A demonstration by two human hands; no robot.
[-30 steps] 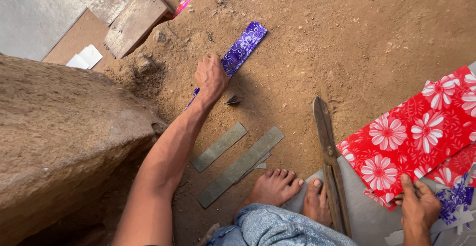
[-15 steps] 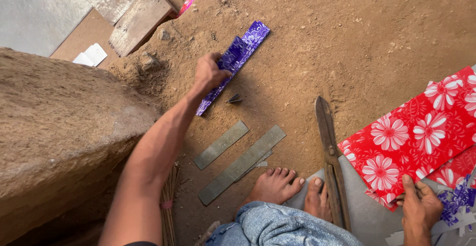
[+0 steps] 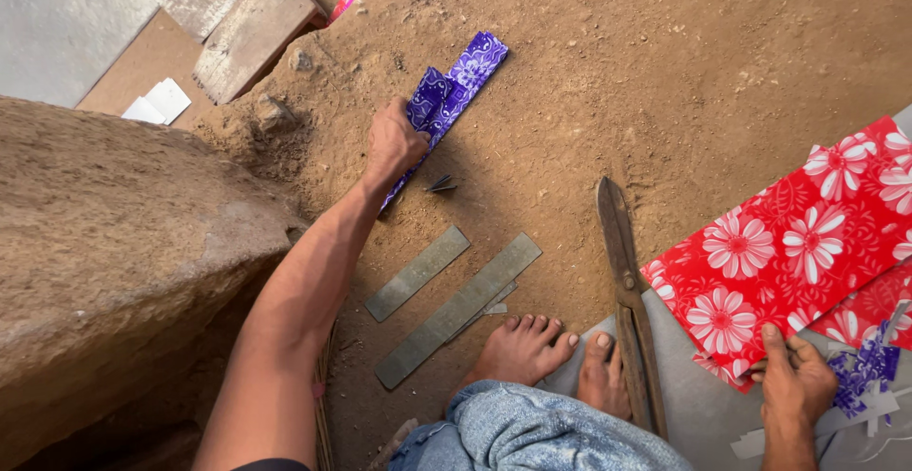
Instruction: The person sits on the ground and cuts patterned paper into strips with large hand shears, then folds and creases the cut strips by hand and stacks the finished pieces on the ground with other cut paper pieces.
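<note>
Left hand: the left hand [image 3: 392, 143] is closed on the near end of a long purple patterned strip [image 3: 451, 91] lying on the dirt floor [image 3: 665, 72].
Right hand: the right hand [image 3: 793, 386] pinches the corner of a red sheet with white flowers [image 3: 788, 243].
Between them: large rusty metal shears [image 3: 627, 291] and two flat grey metal strips [image 3: 446, 291] lie beside the bare feet [image 3: 541, 352].

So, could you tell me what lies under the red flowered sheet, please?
A grey sheet shows beneath the red flowered sheet, whose lower corner the right hand holds. How far the grey sheet extends underneath is covered.
</note>
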